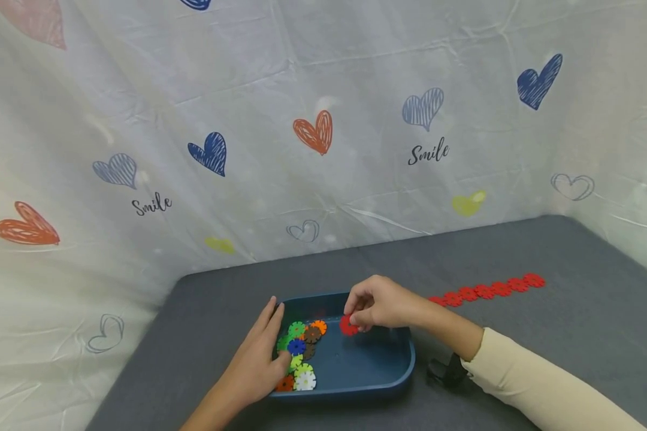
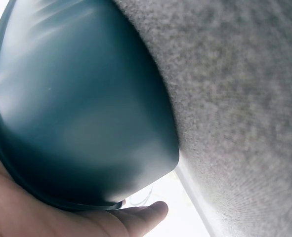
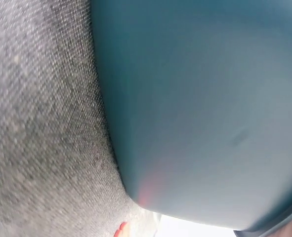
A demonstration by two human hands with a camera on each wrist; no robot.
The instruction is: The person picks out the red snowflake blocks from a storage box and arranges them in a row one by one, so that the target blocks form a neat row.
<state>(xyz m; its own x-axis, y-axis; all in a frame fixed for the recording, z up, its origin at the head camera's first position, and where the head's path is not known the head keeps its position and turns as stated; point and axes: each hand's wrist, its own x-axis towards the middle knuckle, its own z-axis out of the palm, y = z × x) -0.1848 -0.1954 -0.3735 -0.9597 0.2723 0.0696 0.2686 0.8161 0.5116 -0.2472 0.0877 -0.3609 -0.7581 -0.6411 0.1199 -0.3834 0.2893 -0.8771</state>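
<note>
My right hand (image 1: 380, 302) is over the far part of a blue plastic tray (image 1: 356, 386), pinching a red notched flower disc (image 1: 348, 325) between thumb and fingertips. Along the tray's left rim rests my left hand (image 1: 256, 353), fingers fairly straight and the thumb over the inside. Beside that thumb lies a pile of notched discs: green, orange, brown, yellow-green, a blue disc (image 1: 296, 346) and a white disc (image 1: 305, 381). In the left wrist view, my left hand (image 2: 81, 222) lies against the tray rim. The right wrist view shows mostly the tray's outer wall (image 3: 200, 108).
A row of red discs (image 1: 485, 291) stretches across the grey table (image 1: 485, 254) behind the right forearm, its near end hidden. A dark object (image 1: 446, 372) lies under the right cuff. A white cloth (image 1: 356, 78) printed with hearts hangs behind the table.
</note>
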